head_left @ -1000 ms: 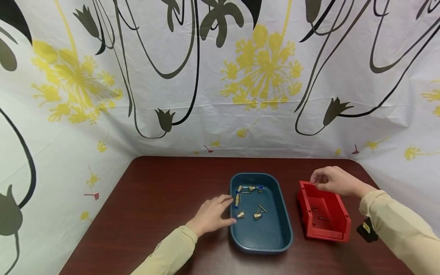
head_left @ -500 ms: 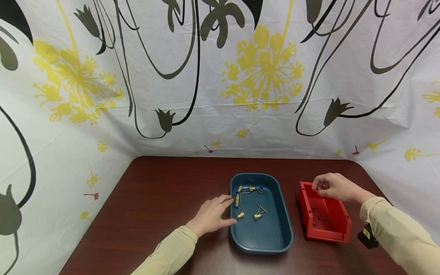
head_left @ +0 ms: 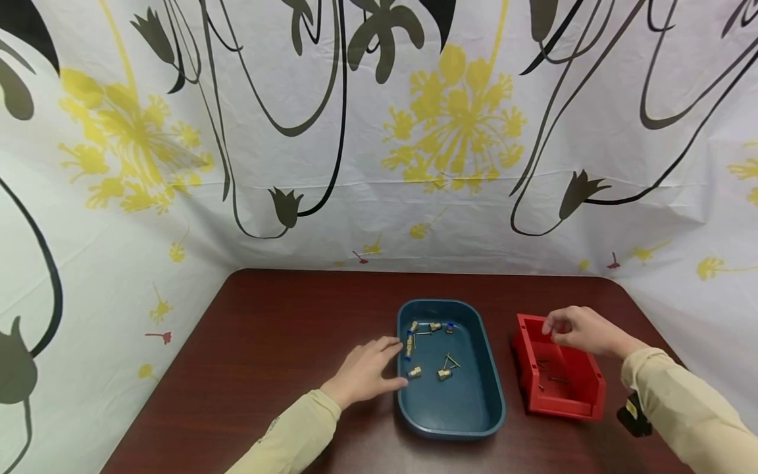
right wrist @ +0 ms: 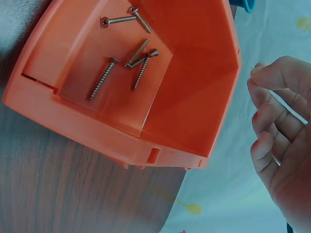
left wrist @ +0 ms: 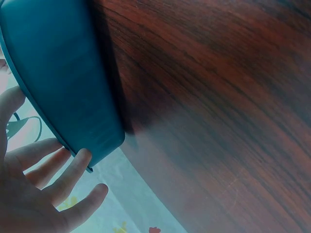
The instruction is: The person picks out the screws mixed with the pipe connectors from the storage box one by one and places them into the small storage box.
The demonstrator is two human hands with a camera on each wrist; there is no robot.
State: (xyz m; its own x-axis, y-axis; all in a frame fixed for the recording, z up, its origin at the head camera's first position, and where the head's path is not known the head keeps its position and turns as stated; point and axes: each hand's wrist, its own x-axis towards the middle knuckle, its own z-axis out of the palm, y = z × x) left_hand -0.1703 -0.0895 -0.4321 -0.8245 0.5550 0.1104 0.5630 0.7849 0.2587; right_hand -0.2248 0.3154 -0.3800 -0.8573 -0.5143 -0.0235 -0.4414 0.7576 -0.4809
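In the head view my left hand [head_left: 366,370] touches the left rim of a blue tray [head_left: 453,415], its fingers spread. Close up, the left wrist view has those fingertips [left wrist: 83,156] on the rim. Brass fittings [head_left: 444,374], some with blue parts, and thin screws [head_left: 453,360] lie in the tray. Over the back right edge of a red bin [head_left: 565,409] hovers my right hand [head_left: 583,329]. Its fingers are loosely bent, with thumb and index tips close together; nothing shows between them. Several screws [right wrist: 103,80] lie on the bin floor in the right wrist view.
Both containers stand on a dark brown wooden table [head_left: 296,316]. A white curtain [head_left: 355,164] with a flower print hangs behind and along the left side. A black device [head_left: 635,416] sits by my right wrist, right of the bin.
My right hand has come slightly down and to the right at the bin's back edge. My left hand stays at the tray rim, and the tray's contents look unchanged.
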